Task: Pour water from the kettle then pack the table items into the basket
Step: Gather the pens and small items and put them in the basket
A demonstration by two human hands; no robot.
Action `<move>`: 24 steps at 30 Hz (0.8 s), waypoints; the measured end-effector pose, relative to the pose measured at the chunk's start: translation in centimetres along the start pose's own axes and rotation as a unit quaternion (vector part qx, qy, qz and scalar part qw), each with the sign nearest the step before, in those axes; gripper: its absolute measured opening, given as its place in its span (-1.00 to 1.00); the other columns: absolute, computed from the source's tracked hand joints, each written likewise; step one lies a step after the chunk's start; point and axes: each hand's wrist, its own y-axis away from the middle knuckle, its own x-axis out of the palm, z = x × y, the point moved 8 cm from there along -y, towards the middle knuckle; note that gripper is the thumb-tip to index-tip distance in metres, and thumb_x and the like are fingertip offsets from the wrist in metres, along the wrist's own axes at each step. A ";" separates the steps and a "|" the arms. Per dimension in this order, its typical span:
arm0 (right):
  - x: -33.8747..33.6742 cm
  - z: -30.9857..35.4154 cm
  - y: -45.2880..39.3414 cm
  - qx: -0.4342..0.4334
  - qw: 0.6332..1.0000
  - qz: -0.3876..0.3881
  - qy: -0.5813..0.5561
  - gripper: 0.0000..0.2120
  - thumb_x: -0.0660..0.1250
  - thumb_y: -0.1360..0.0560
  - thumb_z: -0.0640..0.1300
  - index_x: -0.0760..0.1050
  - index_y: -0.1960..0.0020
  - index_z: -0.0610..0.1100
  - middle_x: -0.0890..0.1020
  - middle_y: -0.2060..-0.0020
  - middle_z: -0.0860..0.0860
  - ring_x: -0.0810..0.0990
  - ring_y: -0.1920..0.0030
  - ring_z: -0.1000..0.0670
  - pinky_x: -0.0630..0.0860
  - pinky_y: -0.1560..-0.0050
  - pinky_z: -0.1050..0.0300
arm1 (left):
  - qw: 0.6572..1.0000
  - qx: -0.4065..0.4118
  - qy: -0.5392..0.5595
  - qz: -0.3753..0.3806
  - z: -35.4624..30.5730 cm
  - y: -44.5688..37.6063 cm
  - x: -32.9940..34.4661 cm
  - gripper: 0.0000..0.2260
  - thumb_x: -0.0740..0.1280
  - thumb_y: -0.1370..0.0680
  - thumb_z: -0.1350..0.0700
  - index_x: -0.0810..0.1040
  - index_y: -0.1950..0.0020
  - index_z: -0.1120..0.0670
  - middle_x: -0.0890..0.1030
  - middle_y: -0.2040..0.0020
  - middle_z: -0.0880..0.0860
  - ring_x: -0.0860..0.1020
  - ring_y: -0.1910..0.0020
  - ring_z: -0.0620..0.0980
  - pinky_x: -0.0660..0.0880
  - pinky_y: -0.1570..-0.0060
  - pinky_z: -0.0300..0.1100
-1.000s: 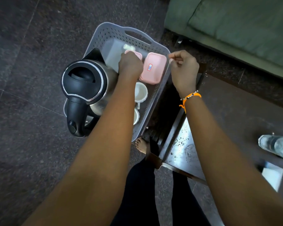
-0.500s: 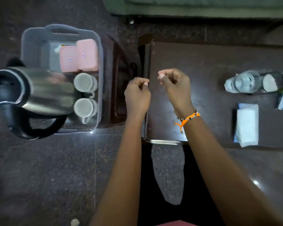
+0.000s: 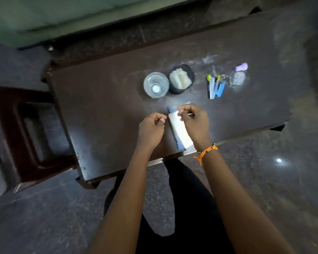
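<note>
Both hands now shifting from basket side to over table (image 3: 103, 99); I'm seeing left hand (image 3: 151, 128), right hand (image 3: 195, 123) curled, gripping nothing, hovering at white packet (image 3: 180, 133)

The setting was a home living room: a green sofa (image 3: 66, 13) stood just beyond the far edge of a low dark coffee table (image 3: 106, 99) on polished stone flooring (image 3: 35, 226).

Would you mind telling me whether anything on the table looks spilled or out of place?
Pale smears streak the table behind the black cup and near the pens, like spilled powder or dried liquid. The white packet lies askew, overhanging the near edge.
</note>
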 end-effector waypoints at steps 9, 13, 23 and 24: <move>-10.5 -5.5 -9.1 0.040 0.995 -0.064 0.063 -0.82 0.22 -0.49 -0.32 0.58 0.00 -0.25 0.66 0.08 -0.21 0.62 0.06 -0.20 0.49 -0.09 0.05 | 0.964 0.028 -0.202 0.171 -5.0 -5.6 13.9 -0.65 0.12 -0.54 0.34 0.45 -0.29 0.14 0.53 -0.21 0.21 0.51 -0.16 0.14 0.36 0.12 -0.27; -11.2 -6.5 -13.3 0.004 0.986 -0.031 0.164 -0.62 0.12 -0.48 -0.39 0.47 -0.25 -0.22 0.44 -0.20 -0.28 0.50 -0.13 -0.25 0.32 -0.17 0.10 | 0.912 0.057 -0.347 0.209 -6.3 -8.8 17.5 -0.40 0.18 -0.53 0.34 0.10 -0.52 0.02 0.24 -0.45 0.24 0.28 -0.42 0.18 0.26 -0.35 -0.09; -12.1 -9.9 -16.3 0.003 0.962 -0.038 0.270 -0.68 0.14 -0.53 -0.24 0.45 -0.26 -0.20 0.40 -0.28 -0.16 0.43 -0.22 -0.22 0.45 -0.14 -0.06 | 0.893 0.092 -0.403 0.178 -7.8 -11.9 23.2 -0.44 0.13 -0.54 0.34 0.18 -0.49 -0.05 0.25 -0.33 0.21 0.45 -0.21 0.23 0.39 -0.23 0.00; -12.2 -10.0 -16.5 0.001 0.961 -0.044 0.273 -0.69 0.15 -0.52 -0.24 0.45 -0.25 -0.21 0.41 -0.27 -0.16 0.42 -0.22 -0.22 0.45 -0.13 -0.06 | 0.892 0.093 -0.407 0.172 -7.9 -12.1 23.5 -0.45 0.13 -0.54 0.34 0.20 -0.48 -0.04 0.24 -0.34 0.20 0.46 -0.19 0.23 0.40 -0.23 0.01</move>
